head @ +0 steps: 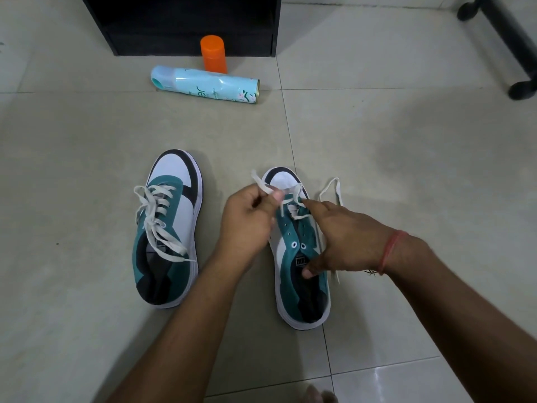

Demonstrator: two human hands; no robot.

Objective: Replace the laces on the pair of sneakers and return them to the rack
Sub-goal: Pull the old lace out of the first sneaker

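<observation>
A: What takes up the most room?

B: The tiled floor [377, 135], pale glossy squares with thin dark joints. At the top edge stands a black rack [180, 21], boxy and matt; whether anything sits inside is too dark to tell.

A: And the sneakers?

B: Two, side by side but apart, both flat on their soles with toes pointing away from the person, towards the rack, and long axes running near to far. The left sneaker [168, 228] is teal, white and black, with a thick white sole, and is fully laced in flat off-white lace. The right sneaker [299, 257] matches it, but only the eyelets nearest the toe carry the lace [293, 205]; the metal-ringed ones nearer the tongue are bare.

A: The hands?

B: The left hand [247, 219] is curled, pinching one lace end between thumb and fingers above the toe. The right hand [345, 237] rests over that shoe's far side, forefinger stretched to the lace crossing, thumb pressing on the tongue; a red thread circles the wrist. The other lace end loops on the floor beyond it.

A: Smaller things?

B: A light-blue spray can [203, 85], a smooth cylinder lying on its side before the rack, its long axis left to right. Just behind it stands an orange bottle [213, 53], upright and capped.
</observation>
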